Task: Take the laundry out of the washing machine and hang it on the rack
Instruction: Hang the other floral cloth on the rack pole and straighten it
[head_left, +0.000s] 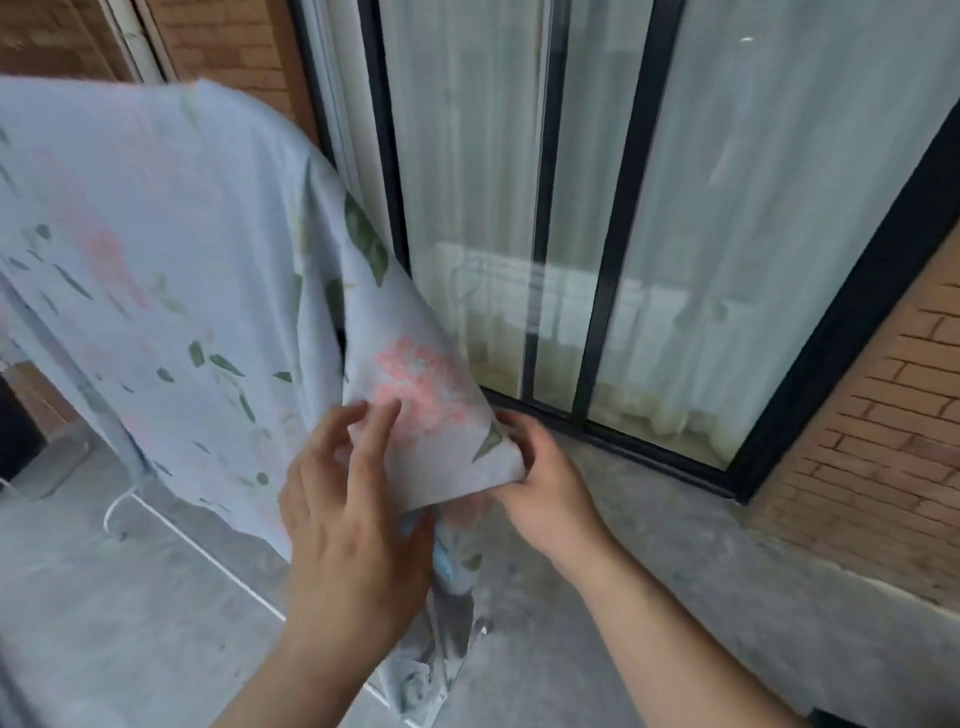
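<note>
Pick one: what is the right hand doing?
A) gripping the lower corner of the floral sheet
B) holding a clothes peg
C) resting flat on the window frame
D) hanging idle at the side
A: the right hand has its fingers curled round the lower corner of the floral sheet, down by the window sill.

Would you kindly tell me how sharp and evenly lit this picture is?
Head view: soft, even daylight, no hard shadows; the floral cloth is smeared by blur, most at upper left; the left hand and right hand are a little soft; wide-angle distortion bows the black door frame; the glass shows faint reflections.
</note>
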